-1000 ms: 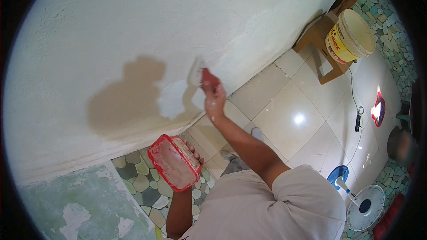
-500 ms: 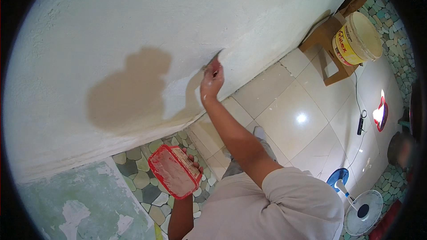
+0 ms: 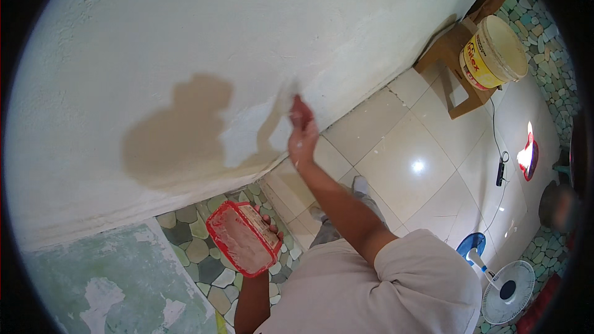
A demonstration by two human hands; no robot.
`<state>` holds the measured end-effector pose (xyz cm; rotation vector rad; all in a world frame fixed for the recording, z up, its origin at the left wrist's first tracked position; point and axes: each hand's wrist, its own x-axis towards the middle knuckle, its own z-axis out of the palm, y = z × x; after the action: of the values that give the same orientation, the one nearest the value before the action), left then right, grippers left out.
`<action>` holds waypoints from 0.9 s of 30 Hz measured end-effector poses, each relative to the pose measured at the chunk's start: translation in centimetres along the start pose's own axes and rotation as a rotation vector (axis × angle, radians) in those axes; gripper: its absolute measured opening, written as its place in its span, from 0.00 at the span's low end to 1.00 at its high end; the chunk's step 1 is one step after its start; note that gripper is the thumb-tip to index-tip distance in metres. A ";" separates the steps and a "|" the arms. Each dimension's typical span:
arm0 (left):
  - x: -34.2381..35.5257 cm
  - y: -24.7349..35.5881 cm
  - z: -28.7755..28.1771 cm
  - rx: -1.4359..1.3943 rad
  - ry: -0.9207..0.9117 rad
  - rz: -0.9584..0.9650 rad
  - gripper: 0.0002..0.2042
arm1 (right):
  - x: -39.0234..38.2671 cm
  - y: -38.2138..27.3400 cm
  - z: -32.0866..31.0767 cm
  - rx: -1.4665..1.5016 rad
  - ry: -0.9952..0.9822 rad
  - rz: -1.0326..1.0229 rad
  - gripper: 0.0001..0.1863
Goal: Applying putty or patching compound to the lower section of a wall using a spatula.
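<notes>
My left hand (image 3: 270, 225) grips a red-rimmed plastic tub (image 3: 240, 241) from its right side, fingers wrapped round the wall. Whitish paste lies in the tub and is smeared along its rim. My right hand (image 3: 303, 139) is closed on a putty knife (image 3: 295, 86), whose thin blade is smeared by motion and points up toward the white wall (image 3: 260, 43). Pale paste spots mark the back of that hand. I cannot tell whether the blade touches the wall. Shadows of my head and arm fall on the plaster to the left.
A yellow-and-white bucket (image 3: 492, 52) stands on a brown stool (image 3: 455, 65) at the far right. A fan (image 3: 507, 291), a cable with a black socket strip (image 3: 500, 173) and a red object (image 3: 528, 158) lie on the tiled floor (image 3: 408, 161). A patchy green surface (image 3: 124, 278) is at lower left.
My right hand has moved down and slightly right with the putty knife, its blade now blurred. My left hand and the tub stay in nearly the same place.
</notes>
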<state>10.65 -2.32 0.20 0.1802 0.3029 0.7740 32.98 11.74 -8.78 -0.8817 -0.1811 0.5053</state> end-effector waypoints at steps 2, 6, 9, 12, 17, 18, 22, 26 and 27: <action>-0.8 0.3 -0.6 -0.034 -0.017 -0.013 0.40 | 3.4 1.1 -2.0 -0.090 0.163 -0.002 0.18; -1.5 0.0 -0.5 -0.054 -0.017 -0.020 0.42 | 9.1 3.2 -1.5 0.010 0.353 -0.223 0.19; -2.8 0.4 -1.1 -0.041 0.022 -0.010 0.43 | 8.4 2.6 2.8 -0.184 0.368 -0.174 0.19; -3.8 0.8 -1.1 -0.019 0.023 0.006 0.43 | 5.2 0.3 6.5 -0.127 0.360 -0.099 0.19; -4.3 1.4 -1.7 -0.039 0.045 0.005 0.42 | -0.8 -2.5 6.8 -0.305 -0.033 -0.050 0.19; -4.1 1.3 -1.8 -0.040 0.041 -0.003 0.42 | -1.0 -2.4 6.1 -0.307 -0.027 -0.057 0.19; -4.2 1.5 -1.9 -0.005 0.018 -0.010 0.41 | -0.6 -0.7 2.2 -0.017 -0.025 -0.051 0.18; -4.9 1.5 -2.1 -0.017 0.035 -0.009 0.42 | 4.2 2.3 -1.5 -0.170 0.244 -0.161 0.17; -5.2 1.8 -2.0 -0.011 0.039 0.003 0.42 | 4.9 2.3 -1.1 -0.272 0.306 -0.185 0.17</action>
<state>5.28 -4.68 -0.18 0.1556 0.3359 0.7826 36.83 14.57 -11.53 -1.1833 -0.0499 0.1700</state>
